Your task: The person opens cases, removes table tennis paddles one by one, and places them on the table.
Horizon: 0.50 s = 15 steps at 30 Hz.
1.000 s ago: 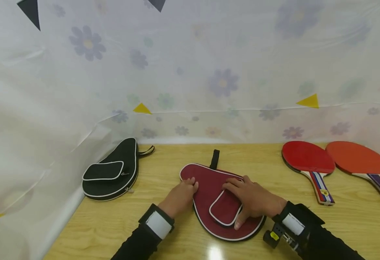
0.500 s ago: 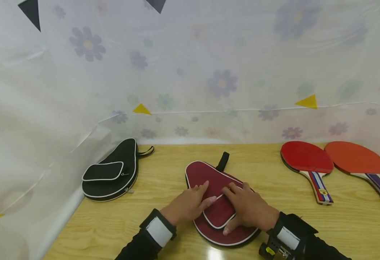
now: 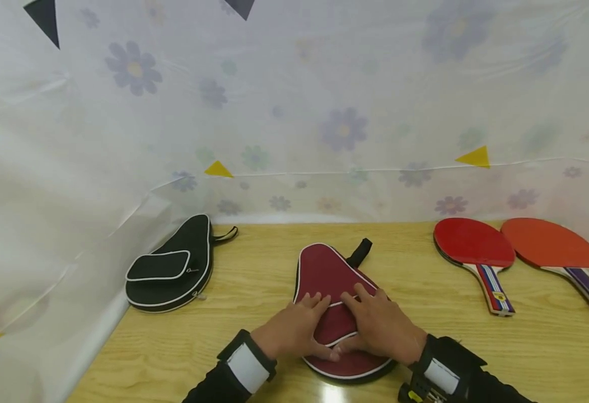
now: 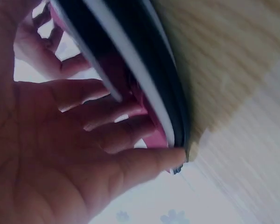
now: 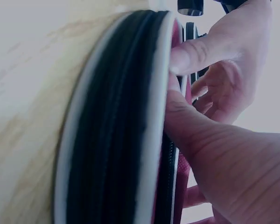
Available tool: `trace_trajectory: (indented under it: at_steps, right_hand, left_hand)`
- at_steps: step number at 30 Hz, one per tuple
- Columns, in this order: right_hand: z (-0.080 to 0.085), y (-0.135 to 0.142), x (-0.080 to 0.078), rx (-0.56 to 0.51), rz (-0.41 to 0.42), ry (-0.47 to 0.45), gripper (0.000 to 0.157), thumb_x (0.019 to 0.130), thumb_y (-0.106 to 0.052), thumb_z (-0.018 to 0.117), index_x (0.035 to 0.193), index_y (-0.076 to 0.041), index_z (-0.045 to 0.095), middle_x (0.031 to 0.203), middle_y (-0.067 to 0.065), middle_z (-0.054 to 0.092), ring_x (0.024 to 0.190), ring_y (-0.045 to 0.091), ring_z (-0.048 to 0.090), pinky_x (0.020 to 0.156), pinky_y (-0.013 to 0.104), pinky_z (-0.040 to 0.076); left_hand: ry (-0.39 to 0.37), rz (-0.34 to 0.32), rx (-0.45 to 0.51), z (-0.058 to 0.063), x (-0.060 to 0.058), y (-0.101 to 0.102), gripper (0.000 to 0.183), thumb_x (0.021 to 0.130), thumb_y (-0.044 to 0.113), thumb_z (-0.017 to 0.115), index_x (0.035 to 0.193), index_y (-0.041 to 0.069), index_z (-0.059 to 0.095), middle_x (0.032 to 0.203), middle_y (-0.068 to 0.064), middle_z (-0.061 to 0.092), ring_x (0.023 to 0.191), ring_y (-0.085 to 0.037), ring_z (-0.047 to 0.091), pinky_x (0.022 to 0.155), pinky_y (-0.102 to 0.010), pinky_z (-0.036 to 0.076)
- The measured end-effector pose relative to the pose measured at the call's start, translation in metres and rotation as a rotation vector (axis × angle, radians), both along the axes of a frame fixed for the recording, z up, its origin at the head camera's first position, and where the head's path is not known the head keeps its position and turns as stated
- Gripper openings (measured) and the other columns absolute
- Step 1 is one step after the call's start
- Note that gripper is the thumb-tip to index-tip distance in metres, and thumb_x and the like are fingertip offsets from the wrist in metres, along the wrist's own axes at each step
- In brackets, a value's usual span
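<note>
A dark red table tennis paddle case (image 3: 325, 268) with white piping lies on the table, its black loop (image 3: 360, 253) pointing to the back right. My left hand (image 3: 297, 330) rests on the left part of the case, fingers extended across the front. From the other side, my right hand (image 3: 385, 327) lies over the case pocket (image 3: 339, 324), with its fingers spread. The two thumbs meet near the pocket's lower edge. In the left wrist view, fingers reach over the case's dark side wall (image 4: 154, 60). The right wrist view shows the thumb (image 5: 184, 109) against the case front, beside the zipped side.
A black paddle case (image 3: 173, 274) with white piping lies at the left, near the curtain. At the right are a red paddle (image 3: 473, 240) with a striped handle and an orange-red paddle (image 3: 551, 240) with a purple handle. A flowered sheet (image 3: 294, 112) hangs behind.
The red case has turned clockwise, so its narrow end points more away from me. My left hand has slid from its left edge onto the front, close to the right hand, which moved slightly left.
</note>
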State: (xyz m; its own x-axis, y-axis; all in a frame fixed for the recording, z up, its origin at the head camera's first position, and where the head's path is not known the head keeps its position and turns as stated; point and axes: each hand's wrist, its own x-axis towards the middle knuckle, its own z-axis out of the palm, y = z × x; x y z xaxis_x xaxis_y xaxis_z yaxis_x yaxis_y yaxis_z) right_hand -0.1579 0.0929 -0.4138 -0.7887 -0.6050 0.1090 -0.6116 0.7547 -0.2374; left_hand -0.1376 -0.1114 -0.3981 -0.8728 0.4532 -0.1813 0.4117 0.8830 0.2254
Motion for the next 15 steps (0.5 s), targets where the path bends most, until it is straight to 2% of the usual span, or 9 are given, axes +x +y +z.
trace_trajectory:
  at_steps: [7,11,15]
  right_hand:
    - [-0.0007,-0.0015,0.0010,-0.004,0.002,0.038,0.089,0.069,-0.070,0.078,0.127,-0.005,0.063,0.121,0.020,0.056,0.085,0.046,0.060,0.069,0.058,0.055]
    - [-0.0007,-0.0023,0.0014,-0.020,0.017,0.055,0.079,0.075,-0.066,0.077,0.125,-0.005,0.064,0.113,0.017,0.056,0.081,0.038,0.060,0.069,0.054,0.055]
    - [-0.0012,-0.0035,0.0026,-0.037,0.014,0.078,0.071,0.078,-0.063,0.076,0.121,-0.007,0.065,0.103,0.011,0.054,0.069,0.027,0.054,0.061,0.049,0.055]
  left_hand:
    - [-0.019,-0.008,0.037,-0.0005,-0.0012,-0.0027,0.095,0.079,0.054,0.081,0.151,0.003,0.045,0.156,-0.017,0.042,0.144,-0.038,0.037,0.110,-0.059,0.036]
    - [-0.035,-0.023,0.052,0.0013,-0.0032,-0.0062,0.091,0.081,0.048,0.082,0.152,0.003,0.044,0.157,-0.014,0.042,0.145,-0.035,0.037,0.112,-0.057,0.035]
    - [-0.037,-0.044,0.058,0.0038,-0.0057,-0.0089,0.087,0.083,0.041,0.082,0.151,0.004,0.044,0.156,-0.012,0.043,0.145,-0.032,0.038,0.113,-0.055,0.035]
